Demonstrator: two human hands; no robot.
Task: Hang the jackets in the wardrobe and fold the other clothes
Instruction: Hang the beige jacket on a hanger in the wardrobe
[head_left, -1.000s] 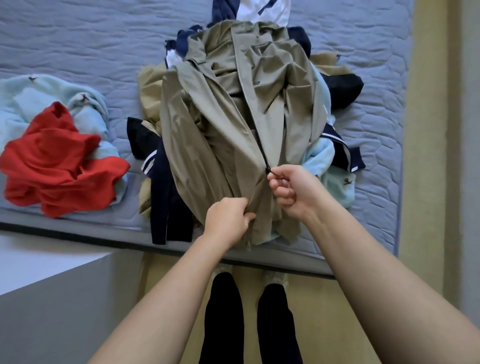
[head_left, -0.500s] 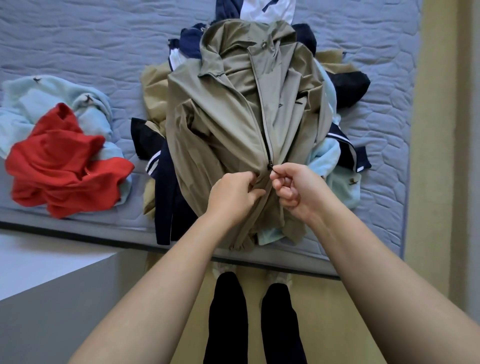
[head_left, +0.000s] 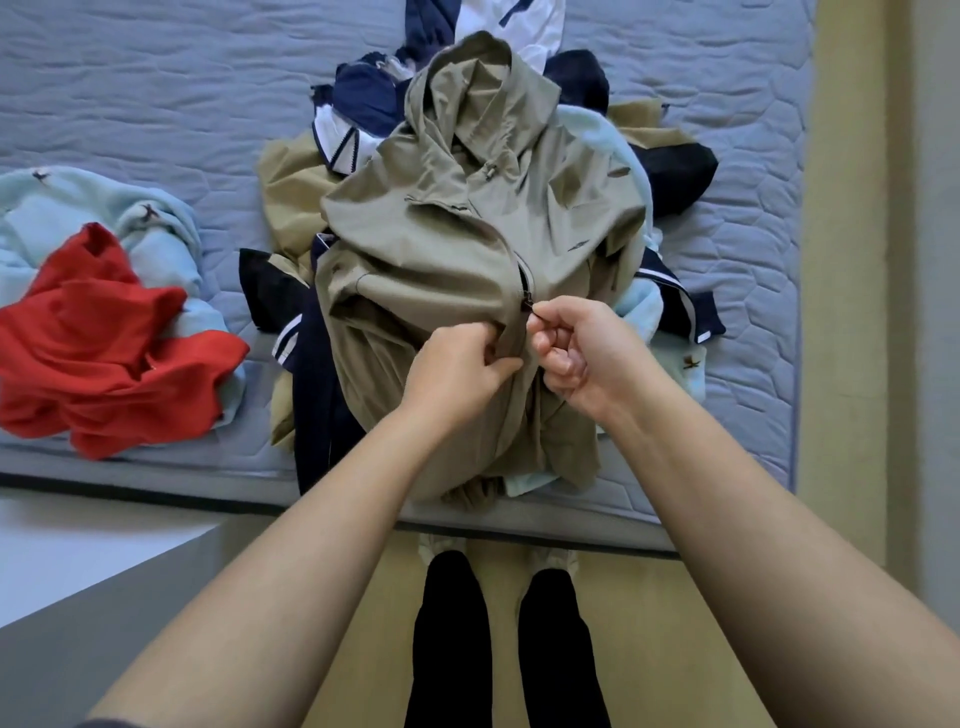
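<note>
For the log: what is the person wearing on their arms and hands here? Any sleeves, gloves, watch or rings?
Nothing shows on them. The left hand and right hand are ungloved, with no rings visible and no watch or band at either wrist. Both forearms are sleeveless down to the frame's lower edge.

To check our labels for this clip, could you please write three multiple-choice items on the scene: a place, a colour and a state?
1. Where does the red garment lie? A. on the floor B. on the mattress, left of the clothes pile C. on a hanger
2. What colour is the jacket topping the pile? A. navy B. red C. khaki
3. What is the right hand doing? A. pinching the zipper pull B. lying flat on the mattress C. holding a hanger
Answers: 1 B, it lies on the quilted mattress; 2 C, its fabric is khaki; 3 A, its fingers pinch the pull while the left hand grips the fabric beside it.
</note>
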